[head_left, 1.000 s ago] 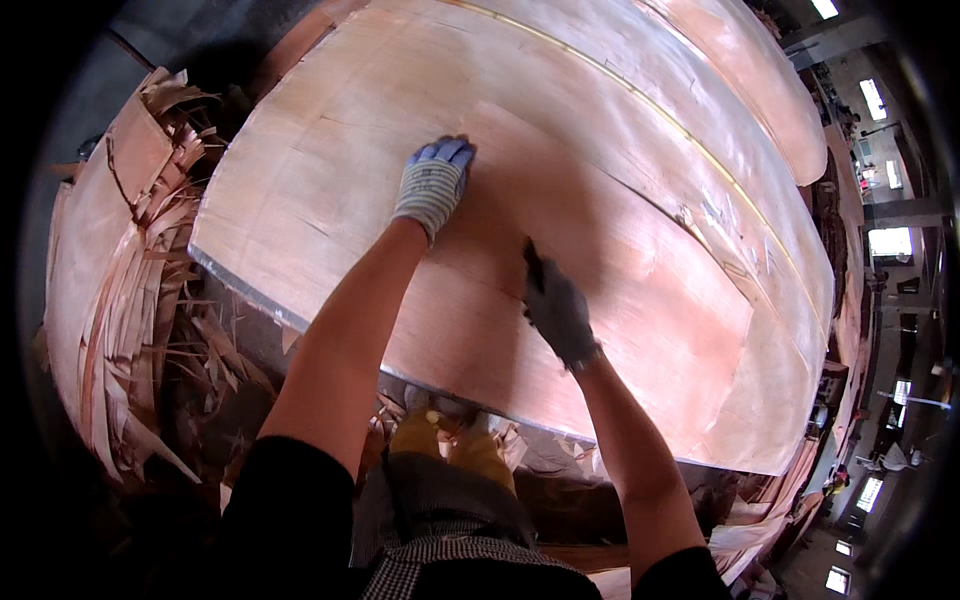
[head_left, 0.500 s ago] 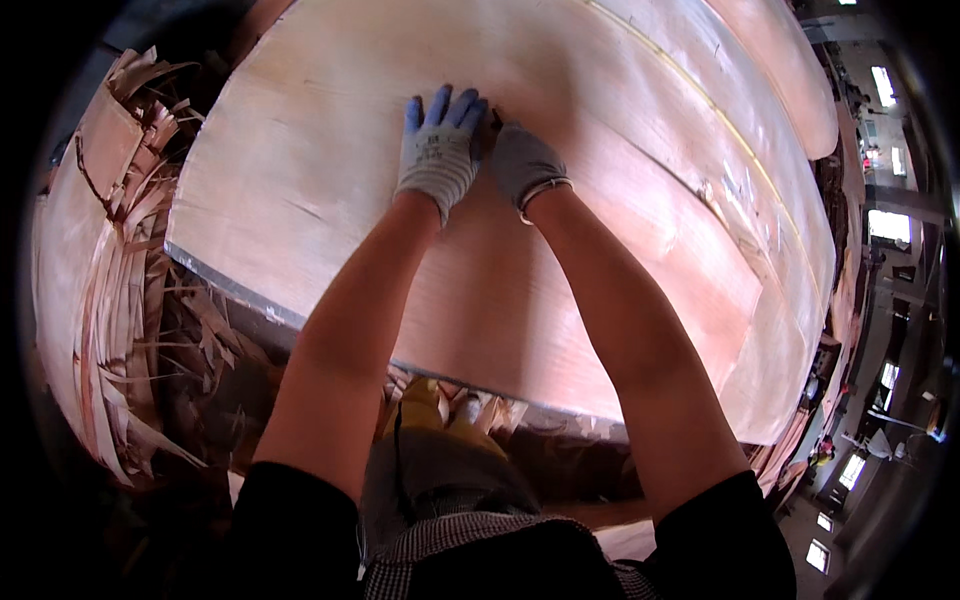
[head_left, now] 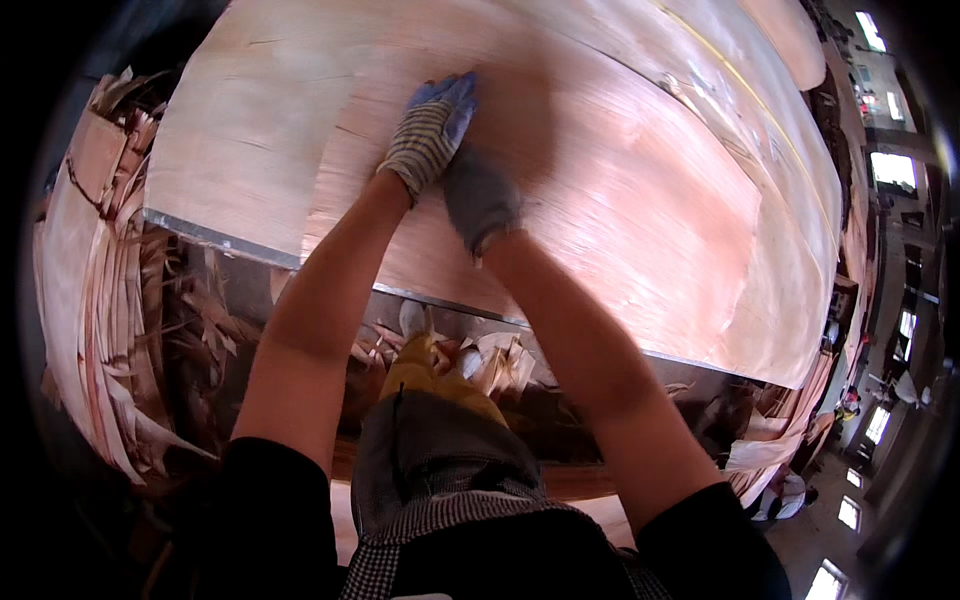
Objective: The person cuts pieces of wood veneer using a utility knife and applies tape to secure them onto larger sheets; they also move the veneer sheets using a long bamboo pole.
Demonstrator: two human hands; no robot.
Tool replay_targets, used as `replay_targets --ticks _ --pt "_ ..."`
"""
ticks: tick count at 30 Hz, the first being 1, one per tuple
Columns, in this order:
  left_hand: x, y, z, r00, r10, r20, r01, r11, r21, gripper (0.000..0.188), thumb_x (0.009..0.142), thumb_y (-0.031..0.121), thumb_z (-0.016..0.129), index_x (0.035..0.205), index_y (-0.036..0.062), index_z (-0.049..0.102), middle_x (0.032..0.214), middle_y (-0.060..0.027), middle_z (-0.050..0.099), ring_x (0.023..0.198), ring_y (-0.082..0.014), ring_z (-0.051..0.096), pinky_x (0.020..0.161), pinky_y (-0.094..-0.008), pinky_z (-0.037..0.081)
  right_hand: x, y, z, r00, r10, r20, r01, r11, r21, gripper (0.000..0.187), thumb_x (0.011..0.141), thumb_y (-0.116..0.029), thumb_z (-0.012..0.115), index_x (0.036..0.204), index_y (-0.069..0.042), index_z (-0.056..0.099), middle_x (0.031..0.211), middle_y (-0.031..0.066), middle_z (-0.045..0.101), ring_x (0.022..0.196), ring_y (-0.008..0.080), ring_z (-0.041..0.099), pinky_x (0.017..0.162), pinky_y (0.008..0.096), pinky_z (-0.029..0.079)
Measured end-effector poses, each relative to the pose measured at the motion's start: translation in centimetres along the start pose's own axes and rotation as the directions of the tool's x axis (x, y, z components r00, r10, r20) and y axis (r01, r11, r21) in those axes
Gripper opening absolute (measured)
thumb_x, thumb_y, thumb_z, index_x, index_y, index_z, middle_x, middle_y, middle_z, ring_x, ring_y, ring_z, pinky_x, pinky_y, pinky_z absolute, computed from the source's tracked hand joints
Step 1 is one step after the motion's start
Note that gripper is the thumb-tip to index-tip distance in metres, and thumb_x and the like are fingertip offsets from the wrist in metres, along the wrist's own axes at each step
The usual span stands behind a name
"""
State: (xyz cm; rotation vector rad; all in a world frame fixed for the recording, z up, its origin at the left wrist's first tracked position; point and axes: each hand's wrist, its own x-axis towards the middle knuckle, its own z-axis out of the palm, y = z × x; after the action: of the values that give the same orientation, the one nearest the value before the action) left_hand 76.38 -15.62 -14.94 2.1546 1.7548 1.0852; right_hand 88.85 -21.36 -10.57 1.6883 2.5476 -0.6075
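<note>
A thin pinkish sheet of wood veneer lies on a paler veneer sheet, its left edge running beside my left forearm. My left hand, in a striped glove with blue fingers, lies on the pinkish sheet with its fingers stretched out. Close by on the near side, my right hand in a grey glove is curled over the same sheet. Motion blurs it, and whatever is inside its fingers is hidden.
Torn veneer scraps are piled at the left, and more scraps lie below the near edge of the sheets. A yellow strip runs along the far right of the stack. A person is at the lower right.
Both hands have shifted left, and my right hand has come nearer to me. The small dark tip that stuck out of my right hand no longer shows. The pinkish sheet's left edge is now plainer.
</note>
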Motion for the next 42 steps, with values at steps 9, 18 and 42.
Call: replay_targets --ticks 9,18,42 --pt "-0.5 2.3 -0.8 0.990 0.130 -0.053 -0.112 0.959 0.260 0.029 0.087 0.021 0.056 0.113 0.0100 0.059 0.119 -0.0072 0.057 0.116 -0.0266 0.050 0.102 -0.0419 0.035 -32.5 9.0 6.6 0.818 0.271 0.508 -0.164 0.956 -0.245 0.024 0.087 -0.016 0.049 0.110 -0.008 0.050 0.084 0.0112 0.059 0.066 0.0303 0.065 0.056 0.0430 0.052" --pt "5.1 0.0 -3.8 0.946 -0.321 0.049 0.323 0.946 -0.041 0.025 0.085 0.025 0.059 0.104 0.0109 0.066 0.118 -0.0083 0.060 0.116 -0.0286 0.050 0.100 -0.0391 0.038 -22.0 16.8 -7.6 0.988 -0.064 -0.142 0.063 0.998 -0.013 0.011 0.088 -0.018 0.055 0.091 -0.008 0.058 0.070 0.0139 0.063 0.057 0.0307 0.061 0.047 0.0386 0.048" --pt "11.5 -5.2 -3.3 0.999 0.020 -0.026 -0.002 0.829 0.559 0.039 0.074 0.003 0.062 0.112 0.0110 0.060 0.118 -0.0097 0.060 0.095 -0.0283 0.059 0.086 -0.0419 0.047 12.8 29.3 -17.2 0.755 -0.652 -0.067 0.523 0.661 -0.539 0.031 0.088 -0.034 0.051 0.114 -0.020 0.061 0.096 0.0135 0.064 0.093 0.0315 0.060 0.085 0.0408 0.045"
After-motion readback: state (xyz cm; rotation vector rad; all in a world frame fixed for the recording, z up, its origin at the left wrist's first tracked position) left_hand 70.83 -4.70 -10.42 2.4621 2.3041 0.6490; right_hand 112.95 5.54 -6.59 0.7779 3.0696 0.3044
